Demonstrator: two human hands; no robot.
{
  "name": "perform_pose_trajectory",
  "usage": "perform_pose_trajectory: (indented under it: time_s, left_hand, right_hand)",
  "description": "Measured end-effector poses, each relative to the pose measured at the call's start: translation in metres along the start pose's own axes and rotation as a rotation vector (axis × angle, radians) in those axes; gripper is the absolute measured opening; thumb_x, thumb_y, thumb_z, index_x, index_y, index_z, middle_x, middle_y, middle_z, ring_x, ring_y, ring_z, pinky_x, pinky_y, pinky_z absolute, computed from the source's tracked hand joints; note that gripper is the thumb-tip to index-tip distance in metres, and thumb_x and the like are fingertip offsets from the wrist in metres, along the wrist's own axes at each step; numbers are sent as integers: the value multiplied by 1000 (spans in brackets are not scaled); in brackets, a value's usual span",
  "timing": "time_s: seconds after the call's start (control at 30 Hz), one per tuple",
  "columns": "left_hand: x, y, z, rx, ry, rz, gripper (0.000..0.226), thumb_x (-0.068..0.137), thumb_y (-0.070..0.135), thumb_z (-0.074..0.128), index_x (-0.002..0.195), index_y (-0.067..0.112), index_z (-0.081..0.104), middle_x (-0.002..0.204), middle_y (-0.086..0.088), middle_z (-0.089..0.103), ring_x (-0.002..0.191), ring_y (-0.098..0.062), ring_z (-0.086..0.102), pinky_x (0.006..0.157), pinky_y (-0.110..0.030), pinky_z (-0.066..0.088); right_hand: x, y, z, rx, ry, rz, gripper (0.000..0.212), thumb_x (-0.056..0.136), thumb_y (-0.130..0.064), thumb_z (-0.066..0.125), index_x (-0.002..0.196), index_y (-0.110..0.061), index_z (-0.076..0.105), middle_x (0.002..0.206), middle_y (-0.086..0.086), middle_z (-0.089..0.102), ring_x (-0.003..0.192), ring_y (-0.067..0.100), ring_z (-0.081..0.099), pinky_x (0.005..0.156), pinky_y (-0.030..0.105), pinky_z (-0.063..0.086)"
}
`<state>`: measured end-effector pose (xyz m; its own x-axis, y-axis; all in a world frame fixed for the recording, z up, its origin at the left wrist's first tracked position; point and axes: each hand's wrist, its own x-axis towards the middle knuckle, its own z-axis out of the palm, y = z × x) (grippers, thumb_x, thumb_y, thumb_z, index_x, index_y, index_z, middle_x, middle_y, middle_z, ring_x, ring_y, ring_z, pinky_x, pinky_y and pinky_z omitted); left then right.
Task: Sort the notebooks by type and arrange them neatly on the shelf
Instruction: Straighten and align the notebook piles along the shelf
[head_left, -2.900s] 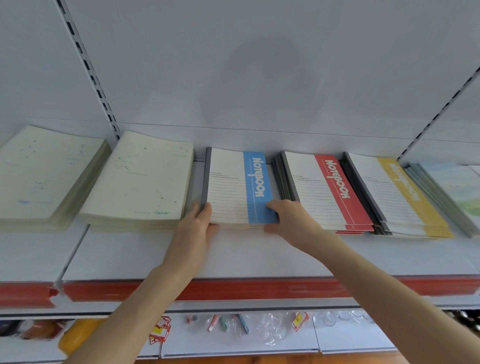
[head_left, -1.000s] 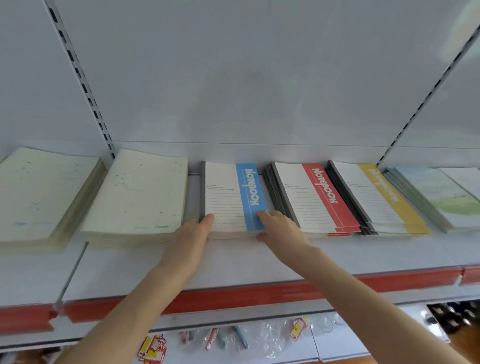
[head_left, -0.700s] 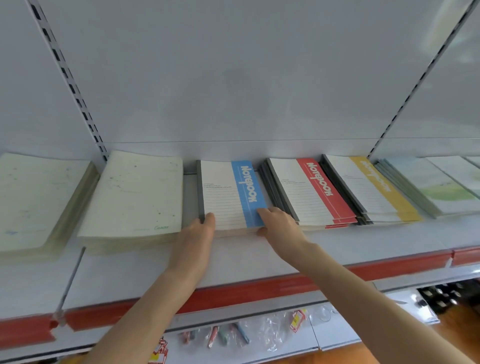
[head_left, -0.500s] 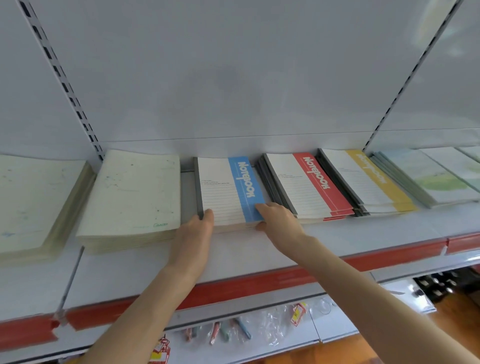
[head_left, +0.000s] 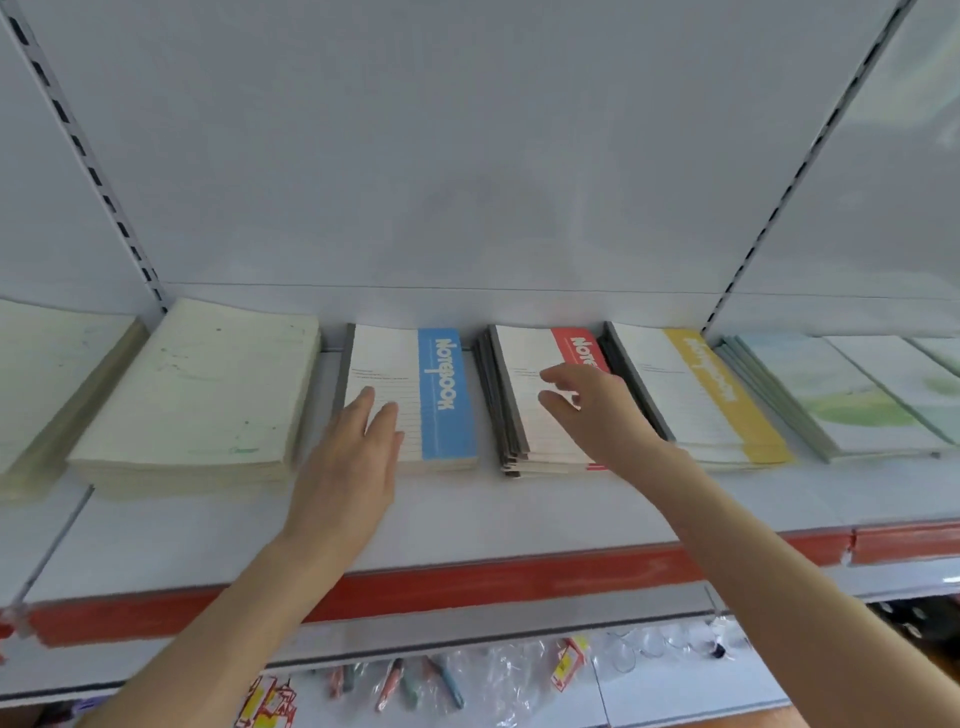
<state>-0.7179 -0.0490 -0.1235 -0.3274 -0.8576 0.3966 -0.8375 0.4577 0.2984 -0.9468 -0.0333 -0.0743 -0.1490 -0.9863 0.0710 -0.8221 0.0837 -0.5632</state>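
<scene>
Up front, bare shelf (head_left: 519, 512) runs before the stacks; a narrow gap parts blue notebooks (head_left: 431, 395) from red notebooks (head_left: 522, 415). Flat and open, the left hand (head_left: 348, 467) lies on the blue corner; the right hand (head_left: 592, 410), loosely spread, hangs over the red, holding nothing.

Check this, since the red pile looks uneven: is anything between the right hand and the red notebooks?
Nothing visible does: the right hand is directly over the red notebooks, with no object between them.

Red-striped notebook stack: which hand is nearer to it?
Right. The right hand is over the red-striped notebook stack, fingers loosely spread; the left hand is over the blue-striped stack beside it.
</scene>
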Motion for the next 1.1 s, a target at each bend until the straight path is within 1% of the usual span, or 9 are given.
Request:
perform_pose_trajectory:
  time_s: [0.07, 0.17, 0.33, 0.43, 0.7, 0.83, 0.9, 1.0, 1.1]
  left_hand:
    - [16, 26, 6, -129, 6, -51, 27, 90, 9, 58, 110, -8, 61, 116, -26, 60, 106, -41, 59, 88, -45, 48]
    - [41, 64, 23, -239, -68, -125, 32, 95, 15, 50, 119, -5, 56, 116, -22, 60, 108, -36, 56, 90, -38, 42]
    - [64, 106, 48, -205, -297, -270, 40, 97, 25, 44, 127, -1, 44, 120, -18, 57, 111, -31, 52, 90, -35, 39]
    - [67, 113, 57, -224, -379, -347, 42, 97, 26, 43, 131, 0, 38, 125, -17, 54, 115, -30, 51, 93, -36, 42]
    - [71, 113, 57, -390, -301, -427, 37, 96, 9, 42, 132, 6, 37, 124, -11, 56, 109, -24, 56, 80, -21, 39]
    - [75, 109, 57, -399, -329, -403, 43, 95, 9, 44, 137, 6, 34, 129, -7, 53, 111, -20, 53, 79, -16, 36]
    - [82, 107, 59, -411, -341, -405, 51, 94, 14, 46, 142, 8, 28, 126, -8, 53, 98, -16, 57, 76, -19, 38]
    - [88, 105, 62, -433, -314, -440, 51, 94, 14, 48, 141, 10, 30, 120, -7, 54, 68, -2, 46, 59, -16, 37]
    - [88, 103, 62, -446, -275, -421, 41, 93, 11, 50, 132, 9, 40, 120, -5, 56, 82, -8, 47, 67, -16, 35]
  right_hand:
    - [13, 19, -12, -54, 12, 32, 36, 95, -19, 48, 131, -9, 50, 132, 8, 53, 123, 21, 47, 99, 27, 34]
    - [31, 44, -22, -111, -51, 82, 41, 95, -23, 47, 133, -8, 43, 132, 12, 50, 119, 26, 46, 89, 30, 37]
    - [51, 68, -21, -111, -200, 155, 44, 94, -30, 49, 129, -5, 39, 119, 12, 54, 103, 27, 53, 72, 29, 39]
    - [59, 77, -14, -71, -215, 174, 41, 93, -31, 50, 123, -7, 39, 115, 10, 54, 90, 23, 54, 70, 30, 44]
    - [67, 76, 4, 142, -148, 210, 42, 89, -31, 55, 123, -11, 40, 114, 4, 55, 94, 21, 56, 69, 29, 43]
    - [72, 78, 1, 225, -123, 197, 18, 88, -27, 53, 99, -13, 51, 85, -1, 58, 72, 14, 55, 56, 24, 42]
    - [71, 80, 0, 327, -123, 256, 21, 89, -28, 54, 105, -14, 53, 91, -1, 62, 77, 14, 59, 59, 24, 45]
    - [69, 80, 5, 403, -106, 358, 38, 86, -32, 58, 118, -14, 49, 102, 1, 64, 89, 20, 63, 77, 35, 52]
    - [69, 80, 6, 384, -73, 372, 35, 87, -30, 57, 116, -14, 46, 97, -2, 61, 87, 18, 61, 73, 32, 49]
